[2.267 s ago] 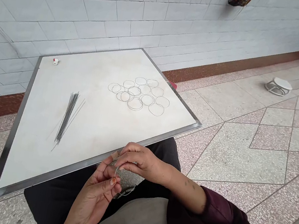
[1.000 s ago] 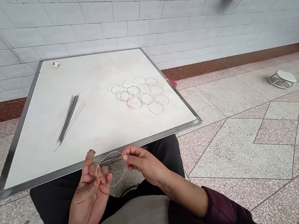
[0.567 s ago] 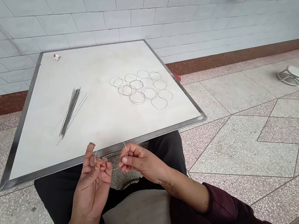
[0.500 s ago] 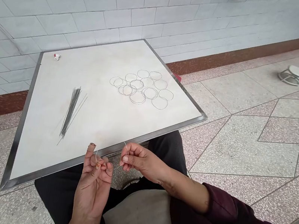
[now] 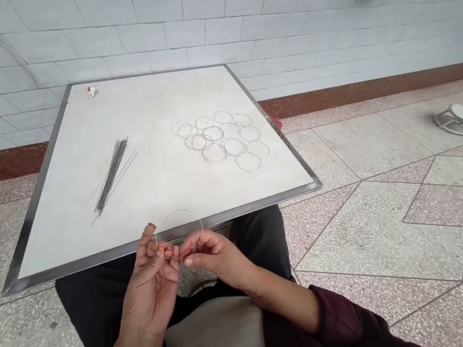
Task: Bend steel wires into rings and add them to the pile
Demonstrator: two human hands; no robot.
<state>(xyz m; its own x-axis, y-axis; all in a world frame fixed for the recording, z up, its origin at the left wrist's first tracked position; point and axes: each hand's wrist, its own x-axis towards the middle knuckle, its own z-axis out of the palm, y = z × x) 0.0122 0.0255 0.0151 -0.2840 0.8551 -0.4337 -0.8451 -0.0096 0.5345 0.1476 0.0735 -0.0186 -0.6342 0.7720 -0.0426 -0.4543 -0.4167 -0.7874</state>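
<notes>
Both hands are clamped on a thin wire loop (image 5: 183,209), held up at the near edge of the desk (image 5: 152,173), above the person's lap. The left hand (image 5: 152,287) is turned palm up, its thumb and a curled finger pinching the loop at its lower left, while another finger stands raised with a tan wrap (image 5: 151,226) around its tip. The right hand (image 5: 214,256) comes in from the other side, thumb and bent fingers closed on the lower right of the loop, with part of the wire curving up past the knuckles. The fingertips of the two hands are close together at the bottom of the loop; whether they touch, and whether the wire's ends are joined, cannot be told. The top of the loop shows against the pale desk surface, which has a grey metal border. Farther back on the desk lies a cluster of wire rings (image 5: 221,140), many overlapping or touching. On the left part is a narrow bundle of straight wires (image 5: 112,176), with a couple lying slightly apart along its right side. A small white-and-red object (image 5: 92,91) sits near the far left corner. A white tiled wall (image 5: 150,20) stands behind the desk. To the right, well apart from it, a low stool (image 5: 461,119) with a white seat stands on the speckled floor (image 5: 383,238).
</notes>
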